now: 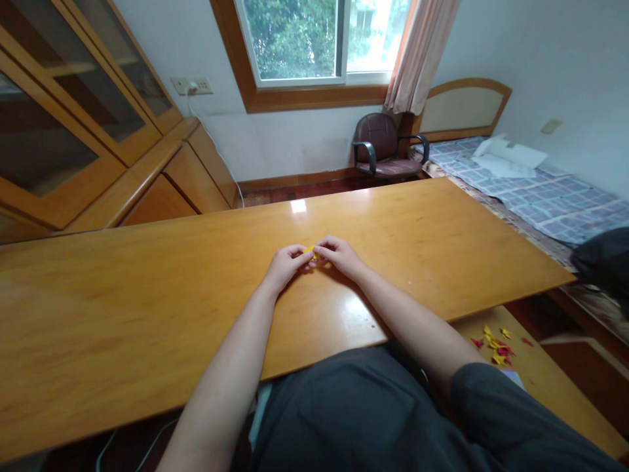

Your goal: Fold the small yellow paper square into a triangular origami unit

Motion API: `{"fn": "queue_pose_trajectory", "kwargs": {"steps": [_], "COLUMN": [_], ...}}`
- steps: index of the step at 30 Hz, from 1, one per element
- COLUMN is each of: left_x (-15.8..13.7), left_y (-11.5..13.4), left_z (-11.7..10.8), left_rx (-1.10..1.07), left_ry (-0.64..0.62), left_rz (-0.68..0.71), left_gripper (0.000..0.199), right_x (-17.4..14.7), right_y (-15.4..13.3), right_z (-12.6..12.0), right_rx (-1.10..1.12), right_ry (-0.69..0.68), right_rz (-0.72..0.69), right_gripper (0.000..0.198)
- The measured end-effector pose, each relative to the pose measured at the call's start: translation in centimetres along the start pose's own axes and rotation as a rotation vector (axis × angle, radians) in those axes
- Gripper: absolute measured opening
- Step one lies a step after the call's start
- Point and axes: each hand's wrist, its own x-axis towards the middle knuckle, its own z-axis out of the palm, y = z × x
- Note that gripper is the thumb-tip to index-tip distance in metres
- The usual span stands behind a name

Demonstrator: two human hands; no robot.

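A small piece of folded yellow paper [309,250] is pinched between my two hands, just above the middle of the wooden table [147,288]. My left hand [289,263] grips it from the left, thumb on the near side. From the right, my right hand [339,254] holds its other side with thumb and fingertips closed. The fingers cover most of the paper, so its exact shape is hidden.
Several red and yellow folded paper pieces [498,347] lie on a lower wooden surface [555,387] at the right. Beyond the table stands a brown armchair [383,144]. A bed [540,190] is at the right, a glass-door cabinet [88,111] at the left.
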Motion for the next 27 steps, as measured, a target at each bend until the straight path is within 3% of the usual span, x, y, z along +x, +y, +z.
{"fn": "queue_pose_trajectory", "kwargs": {"steps": [9,20,27], "left_x": [0.0,0.24,0.35], "left_y": [-0.02,-0.15,-0.36], "left_z": [-0.06,0.23,0.19], "left_rx": [0.012,-0.063,-0.038], "left_ry": [-0.001,0.049,0.04], "left_rz": [0.004,0.002,0.03], "left_gripper": [0.042,0.043,0.042], "right_x": [-0.07,-0.12,0.04], "right_y": [-0.15,-0.28,0.05], "right_z": [-0.03,0.31,0.18], "right_rx": [-0.015,0.007,-0.051], "right_ry": [0.018,0.124,0.113], "right_rz": [0.024,-0.056,-0.096], "right_gripper": [0.031,0.024,0.024]}}
